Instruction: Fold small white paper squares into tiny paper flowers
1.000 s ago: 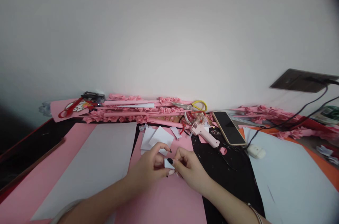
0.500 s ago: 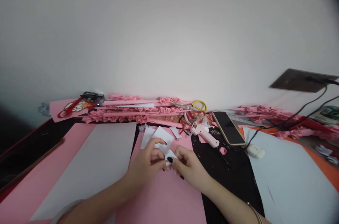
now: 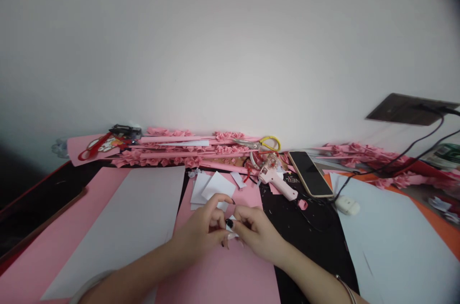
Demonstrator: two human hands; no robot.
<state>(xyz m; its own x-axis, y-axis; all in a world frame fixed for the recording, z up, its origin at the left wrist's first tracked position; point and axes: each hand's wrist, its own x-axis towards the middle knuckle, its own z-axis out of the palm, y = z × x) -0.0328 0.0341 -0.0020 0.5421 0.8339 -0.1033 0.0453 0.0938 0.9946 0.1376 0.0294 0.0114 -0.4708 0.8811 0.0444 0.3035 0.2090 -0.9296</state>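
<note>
Both hands meet over a pink paper sheet (image 3: 223, 275) and pinch one small piece of white paper (image 3: 232, 228). My left hand (image 3: 203, 225) grips its left side between thumb and bent fingers, the index finger arched above. My right hand (image 3: 257, 230) has its dark-nailed thumb pressed on the paper, fingers curled behind. Much of the piece is hidden by the fingers, so its exact shape cannot be made out. Just beyond the hands lie several white paper squares (image 3: 218, 186), loosely overlapping on the pink sheet.
A pink glue gun (image 3: 278, 183), yellow-handled scissors (image 3: 258, 144) and a phone (image 3: 311, 174) lie behind. Pink paper flower stems (image 3: 172, 154) line the wall. Large white sheets (image 3: 125, 227) flank the work area. A white earbud case (image 3: 347, 205) and black cables (image 3: 413, 151) are at right.
Both hands have come slightly lower, towards me, with the small white paper, uncovering more of the white squares behind. The grip of the fingers has shifted a little.
</note>
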